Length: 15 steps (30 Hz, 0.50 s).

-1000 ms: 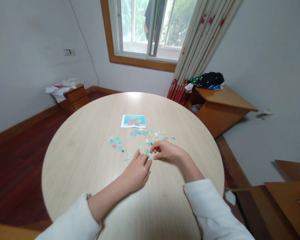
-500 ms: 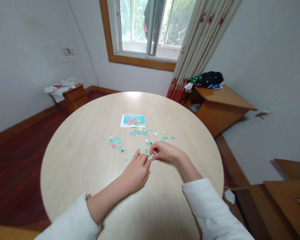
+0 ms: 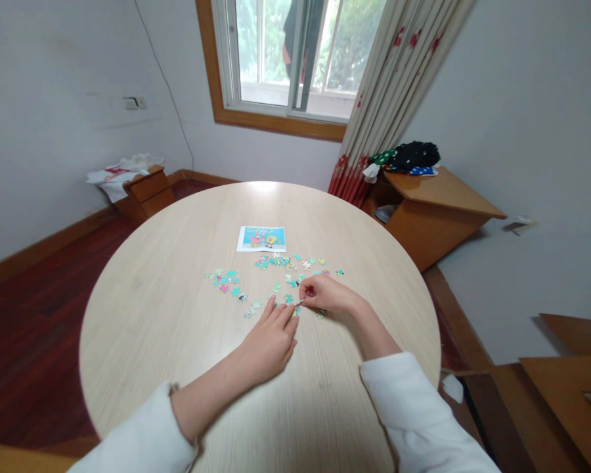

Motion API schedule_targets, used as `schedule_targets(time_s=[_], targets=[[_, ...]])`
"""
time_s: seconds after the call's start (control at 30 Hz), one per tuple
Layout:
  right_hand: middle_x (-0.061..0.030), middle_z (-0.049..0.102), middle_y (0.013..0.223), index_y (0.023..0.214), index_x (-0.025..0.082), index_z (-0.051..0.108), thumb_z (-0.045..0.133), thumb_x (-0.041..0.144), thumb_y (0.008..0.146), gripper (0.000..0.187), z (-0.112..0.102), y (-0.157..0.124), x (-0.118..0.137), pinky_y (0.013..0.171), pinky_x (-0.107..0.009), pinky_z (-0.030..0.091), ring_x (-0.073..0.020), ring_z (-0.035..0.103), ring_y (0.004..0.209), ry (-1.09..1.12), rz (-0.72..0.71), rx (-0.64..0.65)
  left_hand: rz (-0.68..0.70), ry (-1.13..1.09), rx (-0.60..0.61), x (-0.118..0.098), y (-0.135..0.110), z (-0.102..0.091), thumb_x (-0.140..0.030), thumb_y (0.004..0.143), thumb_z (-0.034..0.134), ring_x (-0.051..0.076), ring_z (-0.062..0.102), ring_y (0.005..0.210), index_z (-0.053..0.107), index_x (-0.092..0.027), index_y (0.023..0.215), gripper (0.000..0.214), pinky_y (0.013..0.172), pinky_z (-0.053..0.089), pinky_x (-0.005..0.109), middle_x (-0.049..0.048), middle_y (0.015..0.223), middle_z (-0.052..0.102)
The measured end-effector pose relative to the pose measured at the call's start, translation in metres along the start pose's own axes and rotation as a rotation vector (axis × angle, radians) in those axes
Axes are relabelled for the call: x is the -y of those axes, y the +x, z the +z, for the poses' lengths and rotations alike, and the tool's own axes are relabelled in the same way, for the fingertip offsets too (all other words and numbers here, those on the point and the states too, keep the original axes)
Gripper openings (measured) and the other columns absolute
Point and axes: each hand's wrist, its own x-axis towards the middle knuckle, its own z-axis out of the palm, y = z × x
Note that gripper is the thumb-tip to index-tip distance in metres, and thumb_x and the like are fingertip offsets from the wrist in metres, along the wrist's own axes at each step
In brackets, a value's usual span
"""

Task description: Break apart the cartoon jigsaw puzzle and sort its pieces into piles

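Note:
Several small teal and pink puzzle pieces (image 3: 226,280) lie scattered on a round pale wooden table (image 3: 167,328). A printed picture card (image 3: 261,238) rests flat beyond them. My left hand (image 3: 270,338) lies flat on the table, fingers stretched toward the pieces, fingertips touching a piece near the middle. My right hand (image 3: 328,294) is curled in a pinch on a small puzzle piece (image 3: 300,303) just off the table, beside my left fingertips. More pieces (image 3: 295,264) lie right behind the hands.
A wooden cabinet (image 3: 433,210) with dark clothes on it stands at the right behind the table. A small low cabinet (image 3: 145,190) with papers sits at the left wall. A window and a curtain (image 3: 389,85) are at the back. The floor is dark red wood.
My right hand has closed into a pinch and lifted a small piece slightly, shifting a little away from me. My left hand has stayed flat in place.

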Motion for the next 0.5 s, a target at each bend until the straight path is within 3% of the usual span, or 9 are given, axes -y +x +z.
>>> schedule_targets(time_s=[0.13,0.23,0.33,0.4,0.5], targets=[[0.0042,0.051,0.053,0.064,0.015,0.059,0.059,0.014,0.07,0.006,0.003,0.002,-0.003,0.049,-0.021,0.03,-0.0083,0.043,0.052,0.08,-0.006,0.007,0.033,-0.015,-0.014,-0.002,0.0,-0.003,-0.019,0.088,0.042,0.028,0.05,0.119,0.055,-0.014,0.114,0.029,0.111,0.023,0.057,0.0168,0.125,0.057],[0.0023,0.055,0.057,0.066,0.015,0.061,0.06,0.017,0.071,0.006,0.005,0.005,-0.003,0.052,-0.021,0.033,-0.0093,0.047,0.055,0.098,-0.013,-0.132,0.032,-0.055,-0.067,-0.002,0.001,-0.002,-0.019,0.089,0.042,0.025,0.056,0.108,0.06,-0.017,0.101,0.022,0.11,0.027,0.055,0.0119,0.11,0.064],[0.0,0.061,0.065,0.069,0.016,0.063,0.06,0.015,0.073,0.005,0.009,0.009,0.002,0.061,-0.023,0.039,-0.0117,0.052,0.063,0.068,-0.074,-0.283,-0.107,-0.144,-0.227,0.007,0.004,0.0,-0.022,0.091,0.039,0.022,0.061,0.092,0.061,-0.018,0.097,0.023,0.096,0.044,0.047,0.0089,0.092,0.066],[-0.001,0.063,0.07,0.07,0.018,0.064,0.06,0.011,0.073,0.008,0.011,0.012,0.006,0.07,-0.026,0.041,-0.0137,0.056,0.07,0.023,-0.168,-0.349,-0.253,-0.228,-0.331,0.017,0.006,-0.001,-0.025,0.091,0.042,0.022,0.062,0.087,0.059,-0.018,0.109,0.026,0.083,0.05,0.041,0.0088,0.091,0.068],[-0.0019,0.064,0.075,0.071,0.019,0.063,0.061,0.01,0.074,0.01,0.018,0.014,0.011,0.08,-0.031,0.039,-0.016,0.056,0.078,-0.039,-0.303,-0.434,-0.364,-0.461,-0.378,0.031,0.009,-0.004,-0.027,0.09,0.046,0.02,0.065,0.081,0.054,-0.019,0.123,0.035,0.079,0.051,0.037,0.0062,0.091,0.071]])
